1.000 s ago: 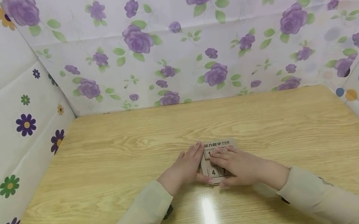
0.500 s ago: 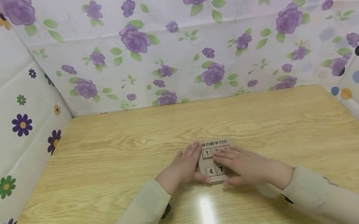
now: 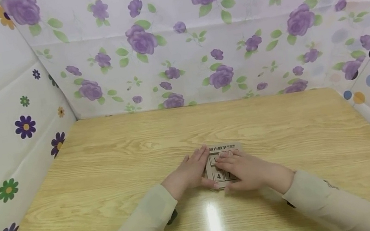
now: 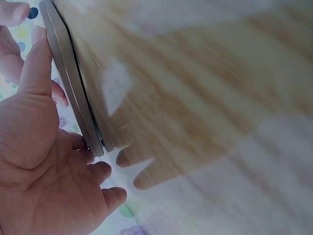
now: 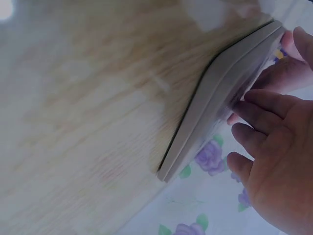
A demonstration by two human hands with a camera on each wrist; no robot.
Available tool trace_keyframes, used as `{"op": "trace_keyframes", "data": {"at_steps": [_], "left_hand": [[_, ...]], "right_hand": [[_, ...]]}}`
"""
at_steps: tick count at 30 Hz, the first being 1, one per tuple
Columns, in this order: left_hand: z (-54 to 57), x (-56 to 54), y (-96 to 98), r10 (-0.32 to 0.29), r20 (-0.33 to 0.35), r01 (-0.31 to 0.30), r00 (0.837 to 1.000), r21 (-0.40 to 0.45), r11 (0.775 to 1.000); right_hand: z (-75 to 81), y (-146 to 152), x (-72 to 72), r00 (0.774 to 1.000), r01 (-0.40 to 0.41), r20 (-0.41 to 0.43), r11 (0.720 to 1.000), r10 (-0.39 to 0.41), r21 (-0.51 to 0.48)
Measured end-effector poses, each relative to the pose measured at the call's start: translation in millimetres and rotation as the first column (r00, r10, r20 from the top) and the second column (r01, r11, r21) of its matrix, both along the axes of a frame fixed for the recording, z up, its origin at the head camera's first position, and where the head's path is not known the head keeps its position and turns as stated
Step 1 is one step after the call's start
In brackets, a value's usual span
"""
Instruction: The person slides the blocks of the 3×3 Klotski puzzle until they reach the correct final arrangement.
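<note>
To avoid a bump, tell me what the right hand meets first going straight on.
Likely the left hand, beyond tile 1 on the board; whether the right hand would clear that tile is unclear.

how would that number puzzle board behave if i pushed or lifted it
The number puzzle board is probably stiff, as its sides show no sag. Lying flat and low on the tabletop, it seems unlikely to roll or tip. It would likely slide when pushed, since the tabletop's glare suggests a smooth surface.
</note>
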State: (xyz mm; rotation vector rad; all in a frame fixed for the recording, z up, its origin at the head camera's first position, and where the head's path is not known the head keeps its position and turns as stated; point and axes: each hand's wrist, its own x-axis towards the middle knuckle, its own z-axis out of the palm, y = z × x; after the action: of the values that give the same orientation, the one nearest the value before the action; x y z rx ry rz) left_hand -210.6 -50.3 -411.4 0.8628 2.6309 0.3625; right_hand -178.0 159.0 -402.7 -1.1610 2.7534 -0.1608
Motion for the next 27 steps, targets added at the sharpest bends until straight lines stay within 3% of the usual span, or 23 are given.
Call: {"op": "trace_keyframes", "data": {"at_steps": [14, 17, 23, 27], "left_hand": [[1.9, -0.5, -1.3, 0.017, 0.018, -0.017, 1.000, 0.005, 1.000], [1.4, -0.4, -0.7, 0.015, 0.017, -0.015, 1.000, 0.002, 1.000], [-0.5, -0.7, 1.4, 0.012, 0.008, -0.012, 1.000, -0.002, 1.000], [-0.4, -0.3, 1.7, 0.012, 0.007, -0.012, 1.000, -0.005, 1.000]], "right_hand": [[2.2, 0.6, 16.2, 0.999, -0.038, 0.024, 0.999, 0.038, -0.025], [2.4, 3.5, 13.9, 0.999, -0.023, 0.037, 0.998, 0.025, -0.054], [4.2, 12.8, 3.5, 0.997, 0.063, -0.036, 0.997, -0.064, -0.036], [2.2, 16.6, -0.6, 0.997, 0.077, -0.020, 0.997, -0.078, -0.031]]}}
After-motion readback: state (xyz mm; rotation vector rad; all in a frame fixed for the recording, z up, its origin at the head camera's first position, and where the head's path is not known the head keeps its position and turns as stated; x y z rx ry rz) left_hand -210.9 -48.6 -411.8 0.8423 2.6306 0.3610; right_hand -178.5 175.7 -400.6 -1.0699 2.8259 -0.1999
